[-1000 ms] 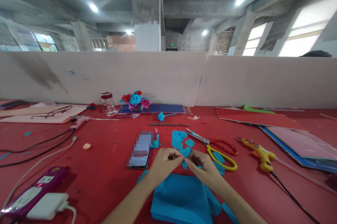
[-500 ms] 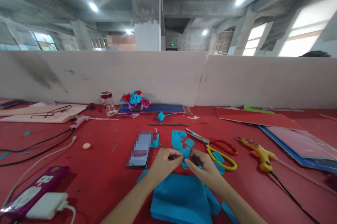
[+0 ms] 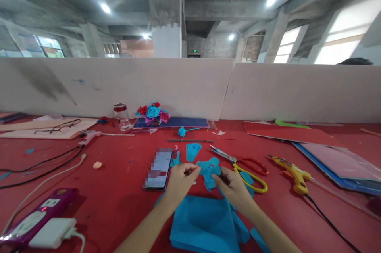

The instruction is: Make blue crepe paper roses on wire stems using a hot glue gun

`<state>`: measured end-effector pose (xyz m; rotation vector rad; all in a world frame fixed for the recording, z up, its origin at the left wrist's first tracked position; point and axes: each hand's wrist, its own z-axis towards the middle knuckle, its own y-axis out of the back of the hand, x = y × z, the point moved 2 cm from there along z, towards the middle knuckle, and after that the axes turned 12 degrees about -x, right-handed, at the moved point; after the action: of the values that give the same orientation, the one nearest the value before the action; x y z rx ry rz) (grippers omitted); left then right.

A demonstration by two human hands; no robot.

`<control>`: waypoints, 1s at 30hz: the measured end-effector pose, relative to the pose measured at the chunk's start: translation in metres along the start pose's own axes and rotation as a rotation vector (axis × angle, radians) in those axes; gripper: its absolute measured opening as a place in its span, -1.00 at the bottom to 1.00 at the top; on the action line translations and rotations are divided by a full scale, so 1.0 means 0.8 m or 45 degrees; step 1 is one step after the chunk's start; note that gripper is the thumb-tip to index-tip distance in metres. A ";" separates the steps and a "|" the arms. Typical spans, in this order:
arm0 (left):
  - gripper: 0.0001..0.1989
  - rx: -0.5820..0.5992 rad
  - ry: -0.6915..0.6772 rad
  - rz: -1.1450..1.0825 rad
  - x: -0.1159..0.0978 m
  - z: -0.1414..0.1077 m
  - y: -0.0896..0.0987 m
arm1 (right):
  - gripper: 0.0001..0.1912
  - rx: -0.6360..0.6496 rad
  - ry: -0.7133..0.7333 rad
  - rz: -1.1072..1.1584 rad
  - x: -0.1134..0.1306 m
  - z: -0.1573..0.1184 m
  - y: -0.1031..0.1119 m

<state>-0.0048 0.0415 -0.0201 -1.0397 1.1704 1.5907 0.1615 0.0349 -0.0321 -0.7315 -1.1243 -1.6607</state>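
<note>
Between my hands is a blue paper piece (image 3: 208, 170) with several rounded lobes. My left hand (image 3: 183, 179) pinches its left edge, and my right hand (image 3: 230, 183) has thumb and fingers closed on its right side. Just beyond lies another blue paper piece (image 3: 193, 151), fanned in shape. A thick stack of blue paper (image 3: 204, 221) rests below my hands, nearer to me. Scissors (image 3: 251, 170) with one red and one yellow handle lie to the right, beside blue scraps. A phone (image 3: 160, 169) is left of my left hand.
A yellow glue gun (image 3: 293, 173) with a cord lies at right, near coloured sheets (image 3: 342, 161). Farther back stand a paper flower bunch (image 3: 153, 113) and a glass jar (image 3: 122, 117). A purple power strip (image 3: 41, 213), cables and glasses (image 3: 61, 126) are at left.
My hands have moved slightly apart, and more of the lobed blue piece shows between them. The fanned blue piece beyond sits farther left and back. The phone's screen looks different.
</note>
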 end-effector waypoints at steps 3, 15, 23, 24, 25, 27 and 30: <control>-0.73 -0.023 -0.063 0.131 0.004 0.004 0.001 | -0.70 -0.105 -0.044 -0.012 -0.001 0.003 0.004; -0.56 0.131 0.227 -0.194 0.008 0.000 -0.004 | -0.69 0.163 -0.111 0.173 -0.004 0.004 -0.001; -0.71 0.154 0.129 -0.223 0.007 0.001 -0.004 | -0.68 0.207 -0.019 0.087 -0.004 0.002 -0.003; -0.71 0.156 0.117 -0.229 0.007 0.001 -0.004 | -0.68 0.194 -0.017 0.080 -0.003 0.002 -0.003; -0.71 0.163 0.109 -0.231 0.006 0.001 -0.004 | -0.68 0.177 -0.019 0.079 -0.003 0.003 -0.002; -0.70 0.175 0.098 -0.229 0.004 0.000 -0.003 | -0.67 0.134 -0.031 0.101 -0.002 0.003 -0.001; -0.70 0.188 0.090 -0.207 0.001 -0.001 -0.003 | -0.65 0.053 -0.083 0.173 0.000 0.005 0.003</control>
<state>-0.0029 0.0414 -0.0215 -1.0730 1.1997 1.3312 0.1636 0.0381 -0.0300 -0.8223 -1.1259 -1.5049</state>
